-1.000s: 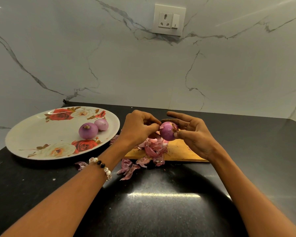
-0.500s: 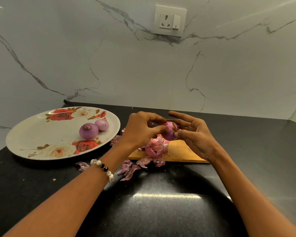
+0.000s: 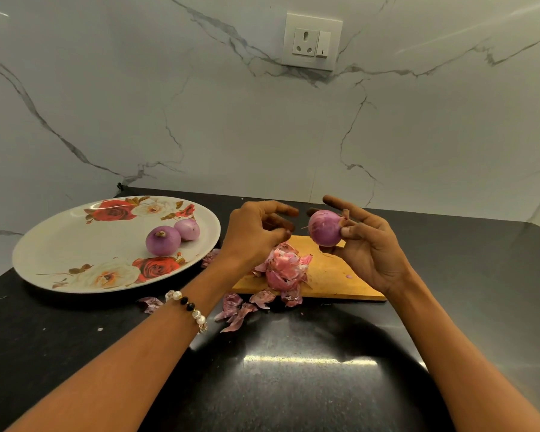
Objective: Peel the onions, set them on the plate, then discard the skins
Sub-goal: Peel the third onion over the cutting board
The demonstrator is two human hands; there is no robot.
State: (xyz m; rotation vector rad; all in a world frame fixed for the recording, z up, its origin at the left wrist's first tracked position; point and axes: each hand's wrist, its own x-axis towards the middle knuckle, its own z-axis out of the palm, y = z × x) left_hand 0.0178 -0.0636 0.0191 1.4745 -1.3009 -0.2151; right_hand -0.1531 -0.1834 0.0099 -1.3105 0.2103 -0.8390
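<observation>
On the plate (image 3: 75, 244): two peeled onions (image 3: 163, 242) | right hand (image 3: 368, 244) pinches third onion (image 3: 325, 227) | left hand (image 3: 253, 235) loosely curled, empty

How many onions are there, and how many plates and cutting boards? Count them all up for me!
Peeled onions: 3, two on the plate and one in the right hand
Floral plate: 1
Wooden cutting board: 1
Total: 5, not counting the loose onion skins, too jumbled to count.
</observation>
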